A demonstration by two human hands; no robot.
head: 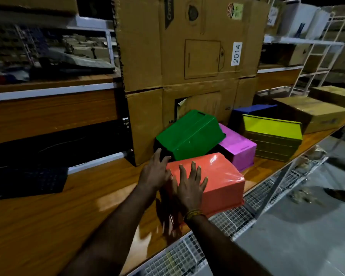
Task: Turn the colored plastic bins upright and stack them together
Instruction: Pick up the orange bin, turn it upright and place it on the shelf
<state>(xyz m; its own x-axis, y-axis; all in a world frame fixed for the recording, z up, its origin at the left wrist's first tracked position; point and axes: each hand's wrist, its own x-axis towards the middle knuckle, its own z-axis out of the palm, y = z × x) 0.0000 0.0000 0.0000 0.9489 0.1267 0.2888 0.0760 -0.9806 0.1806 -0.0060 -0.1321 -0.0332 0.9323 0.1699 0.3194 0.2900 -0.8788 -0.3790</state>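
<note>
Your right hand [189, 186] lies flat, fingers spread, on the overturned orange bin [217, 180]. Your left hand [155, 172], also wide, touches its far-left corner. Its long axis runs rightward from both hands along the tabletop [58, 226].

an orange-red bin [215, 176] is laid upside down at the near edge of the wooden surface, its glossy base turned up. a green bin [189, 134] is tilted behind it, bottom upward, and is propped on a magenta bin [237, 146], which is also overturned. further right, a yellow-green bin [273, 134] is set upright with its opening shown, seemingly atop nested ones. a blue bin [251, 109] is seen just behind it, largely hidden.
</note>
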